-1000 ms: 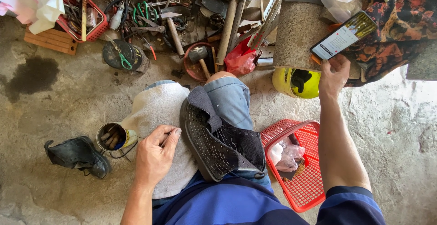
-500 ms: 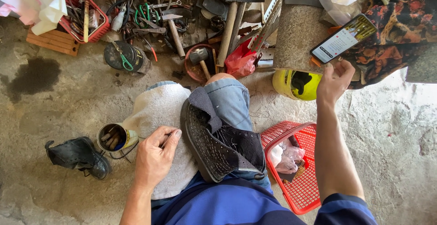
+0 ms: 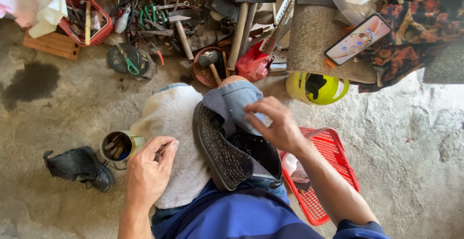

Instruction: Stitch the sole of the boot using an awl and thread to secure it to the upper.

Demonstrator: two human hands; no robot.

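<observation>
A dark shoe [image 3: 227, 154] lies sole-up on my lap, over a grey cloth [image 3: 169, 123] spread on my knee. My left hand [image 3: 147, 171] rests on the cloth left of the shoe, its fingers pinched on a thin needle or awl [image 3: 170, 141] with a thread running toward the shoe. My right hand [image 3: 273, 123] is over the shoe's upper edge, fingertips touching the blue fabric of my jeans knee [image 3: 239, 101] beside the shoe; whether it grips anything is unclear.
A red basket [image 3: 333, 171] sits at my right, a tin can [image 3: 116, 144] of tools and a black boot [image 3: 79, 166] at my left. Hammers, pliers and scissors lie ahead. A phone [image 3: 357, 38] rests on a stone block above a yellow container [image 3: 316, 88].
My right hand has come down from near the phone to the shoe on my lap. My left hand has stayed on the cloth with the needle.
</observation>
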